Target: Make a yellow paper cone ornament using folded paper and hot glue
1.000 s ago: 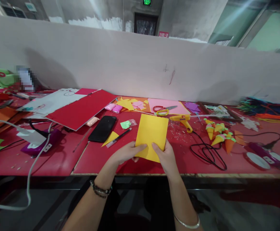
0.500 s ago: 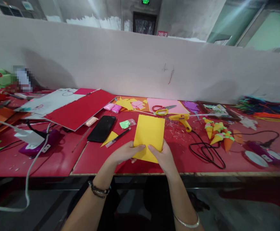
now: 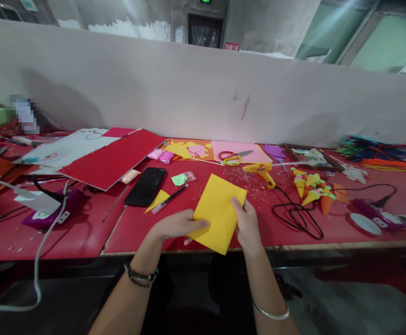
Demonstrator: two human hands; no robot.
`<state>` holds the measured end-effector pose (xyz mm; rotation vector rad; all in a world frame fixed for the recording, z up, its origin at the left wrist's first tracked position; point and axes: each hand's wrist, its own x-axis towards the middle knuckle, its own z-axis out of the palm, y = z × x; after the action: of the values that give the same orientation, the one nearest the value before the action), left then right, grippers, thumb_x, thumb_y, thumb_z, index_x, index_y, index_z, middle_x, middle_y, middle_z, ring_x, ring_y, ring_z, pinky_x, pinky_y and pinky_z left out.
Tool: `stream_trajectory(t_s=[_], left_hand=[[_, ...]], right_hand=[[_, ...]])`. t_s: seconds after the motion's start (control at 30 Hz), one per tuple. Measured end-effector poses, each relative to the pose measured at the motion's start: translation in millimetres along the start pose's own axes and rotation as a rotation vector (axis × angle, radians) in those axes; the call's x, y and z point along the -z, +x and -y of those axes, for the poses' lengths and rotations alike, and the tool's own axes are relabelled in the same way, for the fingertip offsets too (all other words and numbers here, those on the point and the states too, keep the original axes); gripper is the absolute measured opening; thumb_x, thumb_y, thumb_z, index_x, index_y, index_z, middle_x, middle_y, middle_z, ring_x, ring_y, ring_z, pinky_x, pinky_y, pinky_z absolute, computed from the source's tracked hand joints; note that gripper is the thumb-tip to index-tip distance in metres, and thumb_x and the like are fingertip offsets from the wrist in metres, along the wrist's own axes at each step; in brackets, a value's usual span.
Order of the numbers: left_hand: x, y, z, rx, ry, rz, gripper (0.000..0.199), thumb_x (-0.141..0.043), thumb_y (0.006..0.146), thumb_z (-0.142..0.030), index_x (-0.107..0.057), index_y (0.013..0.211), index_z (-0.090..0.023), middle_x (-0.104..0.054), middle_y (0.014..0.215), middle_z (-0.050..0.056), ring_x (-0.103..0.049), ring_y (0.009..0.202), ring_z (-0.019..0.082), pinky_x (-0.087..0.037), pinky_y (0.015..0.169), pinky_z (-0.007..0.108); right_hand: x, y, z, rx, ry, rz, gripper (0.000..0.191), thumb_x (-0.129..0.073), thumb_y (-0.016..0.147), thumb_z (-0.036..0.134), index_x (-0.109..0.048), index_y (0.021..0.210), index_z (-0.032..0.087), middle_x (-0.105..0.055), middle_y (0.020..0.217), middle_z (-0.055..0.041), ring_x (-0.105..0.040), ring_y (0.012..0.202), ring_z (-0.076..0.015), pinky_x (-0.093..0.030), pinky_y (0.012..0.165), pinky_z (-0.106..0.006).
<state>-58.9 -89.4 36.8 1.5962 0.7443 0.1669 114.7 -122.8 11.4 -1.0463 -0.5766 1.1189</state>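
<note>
A yellow sheet is held tilted above the table's front edge. My left hand grips its lower left side, thumb on top and fingers beneath. On the upper right side, my right hand pinches the sheet with the thumb on its face. Left of the sheet lie a pen, a yellow paper scrap and a black phone. Beyond it are a green piece and scissors with red and yellow handles. A yellow glue gun lies to the right.
A red board leans over white sheets at the left. Purple power strips sit at both sides, with a white cable at the left. Small cone-shaped pieces and a coiled black cord are at the right. A pale partition stands behind.
The yellow sheet has turned clockwise and tilted. My right hand has moved up along its right side, while my left hand keeps its grip. The view has shifted slightly.
</note>
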Motion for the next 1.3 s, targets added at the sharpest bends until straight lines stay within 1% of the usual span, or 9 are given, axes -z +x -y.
stream_trajectory(t_s=[0.1,0.17,0.27,0.37,0.53,0.77,1.0,1.2,1.3], left_hand=[[0.0,2,4,0.05,-0.121,0.054,0.035,-0.051,0.075,-0.046,-0.059,0.081,-0.013,-0.061,0.061,0.0,-0.048,0.041,0.007,-0.036,0.042,0.019],[-0.4,3,6,0.074,-0.199,0.072,0.034,-0.056,0.072,-0.043,-0.06,0.089,-0.014,-0.065,0.08,0.004,-0.057,0.053,0.011,-0.041,0.047,0.02],[-1.7,4,7,0.075,-0.258,0.005,0.035,-0.061,0.069,-0.039,-0.061,0.095,-0.016,-0.066,0.094,0.005,-0.061,0.077,0.016,-0.047,0.063,0.023],[-3.8,4,3,0.077,-0.325,-0.097,0.04,-0.063,0.068,-0.04,-0.061,0.099,-0.016,-0.064,0.102,0.006,-0.06,0.087,0.019,-0.047,0.074,0.028],[-8.6,4,-4,0.051,-0.454,-0.2,0.044,-0.058,0.071,-0.046,-0.06,0.102,-0.014,-0.065,0.099,0.009,-0.061,0.088,0.021,-0.048,0.073,0.029],[-10.8,10,1,-0.017,-0.302,-0.283,0.046,-0.055,0.073,-0.048,-0.058,0.104,-0.014,-0.064,0.101,0.01,-0.061,0.086,0.024,-0.048,0.071,0.032],[-6.6,15,9,-0.036,-0.143,-0.299,0.043,-0.054,0.072,-0.05,-0.059,0.093,-0.013,-0.067,0.085,0.008,-0.062,0.072,0.021,-0.046,0.058,0.026],[-8.1,13,2,-0.032,-0.141,-0.284,0.038,-0.056,0.072,-0.047,-0.06,0.09,-0.013,-0.067,0.082,0.005,-0.061,0.067,0.018,-0.045,0.055,0.024],[-8.7,11,0,-0.018,-0.12,-0.284,0.038,-0.056,0.072,-0.047,-0.061,0.088,-0.013,-0.066,0.079,0.004,-0.059,0.064,0.016,-0.043,0.052,0.023]], right_hand=[[0,-1,0,0.038,-0.038,-0.009,0.027,-0.064,0.067,0.035,-0.059,0.088,0.018,-0.068,0.087,-0.0053,-0.064,0.072,-0.0193,-0.05,0.063,-0.031],[-1,-2,0,0.053,-0.057,0.007,0.027,-0.064,0.068,0.035,-0.059,0.088,0.018,-0.068,0.088,-0.0053,-0.063,0.072,-0.0194,-0.05,0.064,-0.031],[-2,-4,0,0.061,-0.05,0.051,0.026,-0.063,0.068,0.034,-0.059,0.089,0.018,-0.068,0.089,-0.0051,-0.063,0.077,-0.0198,-0.05,0.068,-0.032],[-3,-6,-1,0.058,-0.039,0.099,0.027,-0.063,0.069,0.033,-0.059,0.091,0.018,-0.067,0.089,-0.0054,-0.063,0.078,-0.02,-0.05,0.068,-0.032],[-4,-7,-3,0.065,-0.055,0.131,0.027,-0.063,0.069,0.033,-0.059,0.091,0.018,-0.067,0.088,-0.0051,-0.062,0.075,-0.0188,-0.05,0.065,-0.03],[-1,-4,-4,0.07,-0.128,0.158,0.025,-0.062,0.07,0.033,-0.059,0.09,0.019,-0.067,0.083,-0.0036,-0.061,0.072,-0.0177,-0.049,0.063,-0.029],[1,3,2,0.209,-0.267,0.136,0.028,-0.06,0.07,0.035,-0.058,0.091,0.018,-0.064,0.084,-0.0035,-0.058,0.071,-0.0164,-0.046,0.062,-0.027],[7,6,4,0.309,-0.48,-0.019,0.031,-0.048,0.076,0.046,-0.056,0.068,0.017,-0.057,0.061,0.0003,-0.048,0.053,-0.0118,-0.036,0.049,-0.023],[7,7,3,0.29,-0.417,-0.06,0.036,-0.044,0.077,0.049,-0.055,0.067,0.017,-0.057,0.06,-0.0007,-0.047,0.052,-0.0122,-0.037,0.049,-0.023]])
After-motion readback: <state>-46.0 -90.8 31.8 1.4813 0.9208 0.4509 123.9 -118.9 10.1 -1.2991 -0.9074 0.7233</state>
